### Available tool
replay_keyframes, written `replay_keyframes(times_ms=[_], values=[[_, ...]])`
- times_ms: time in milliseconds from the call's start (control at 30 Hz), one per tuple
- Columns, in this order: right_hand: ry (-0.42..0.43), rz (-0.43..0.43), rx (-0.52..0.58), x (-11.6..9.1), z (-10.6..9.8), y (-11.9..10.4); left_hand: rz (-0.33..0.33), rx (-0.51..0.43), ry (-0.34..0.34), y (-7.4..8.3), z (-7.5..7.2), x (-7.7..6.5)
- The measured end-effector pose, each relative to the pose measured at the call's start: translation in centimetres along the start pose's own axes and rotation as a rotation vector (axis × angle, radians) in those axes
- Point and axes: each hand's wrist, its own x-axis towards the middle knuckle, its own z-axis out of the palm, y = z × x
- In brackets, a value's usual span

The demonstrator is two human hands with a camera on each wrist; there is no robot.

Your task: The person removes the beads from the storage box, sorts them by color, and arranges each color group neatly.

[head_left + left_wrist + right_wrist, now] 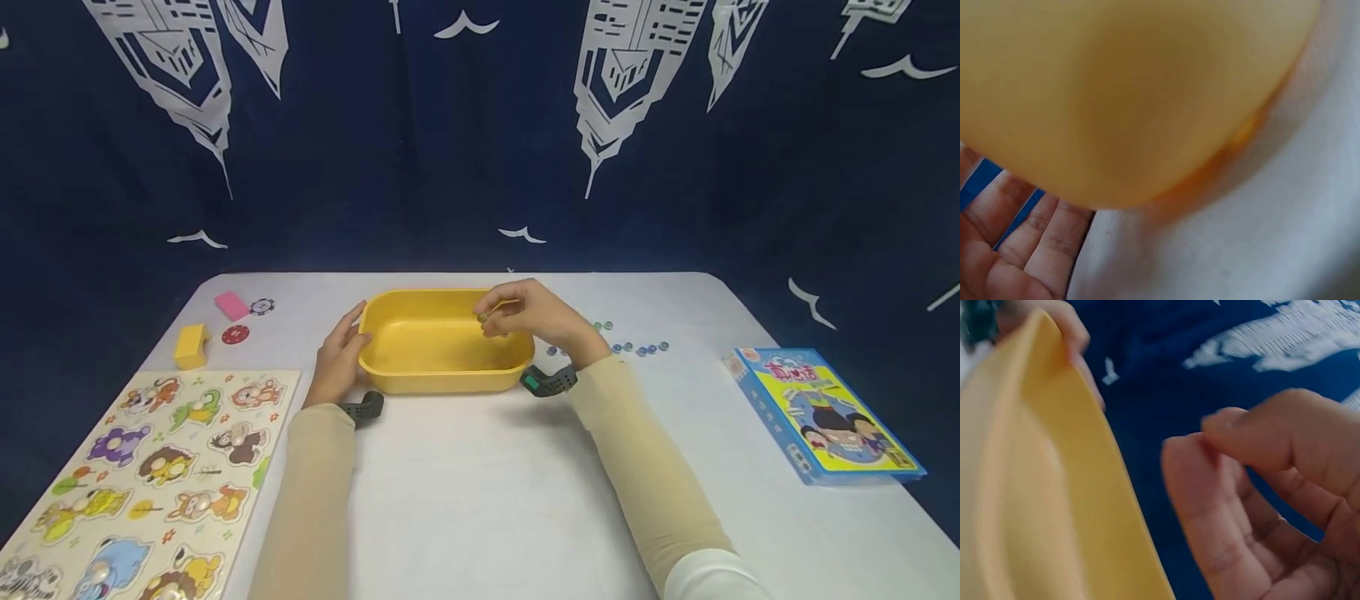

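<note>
A yellow plastic basin [442, 382] stands on the white table, level with both hands. At its left end the left hand [339, 358] holds the wall, thumb by the rim and fingers along the outside. The right hand [536, 315] is over the basin's right end, pinching a small greenish glass marble [482, 317] between thumb and fingertips. In the right wrist view the thumb and forefinger of the right hand [1260, 500] meet, and the marble is hidden there. Several blue marbles [641, 351] and green marbles [607, 326] lie to the right of the basin.
An animal puzzle board [161, 492] lies at the front left. Behind it are a yellow block [191, 347], a pink block [232, 306], a red chip [235, 334] and a black-and-white chip [262, 307]. A boxed game [832, 417] lies on the right. A dark blue curtain [420, 167] hangs behind.
</note>
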Motion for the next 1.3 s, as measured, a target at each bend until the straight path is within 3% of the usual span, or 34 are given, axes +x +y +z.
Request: replay_keyframes(times_ms=[133, 400, 533, 700, 867, 1033, 1300], values=[[0.193, 0.009, 0.016, -1.6, -2.8, 0.8, -0.008, -0.003, 0.003, 0.0, -0.2, -0.1], [0.491, -0.03, -0.037, -5.1, -7.7, 3.9, -0.021, 0.021, 0.008, 0.3, -0.3, -0.2], [0.616, 0.007, -0.163, -6.9, -9.7, 6.1, -0.021, 0.022, 0.008, 0.2, -0.3, -0.3], [0.743, 0.173, -0.423, -8.5, -11.2, 8.6, -0.03, 0.024, 0.014, 0.2, -0.1, -0.3], [0.771, 0.253, -0.524, -9.2, -12.0, 10.6, -0.03, 0.011, 0.007, 0.3, 0.3, -0.2], [0.712, 0.298, -0.578, -9.1, -12.0, 12.0, -0.013, 0.004, 0.002, 0.2, 0.2, -0.2], [0.64, 0.378, -0.575, -8.9, -11.8, 12.6, -0.024, -0.001, 0.003, 0.3, 0.2, -0.3]])
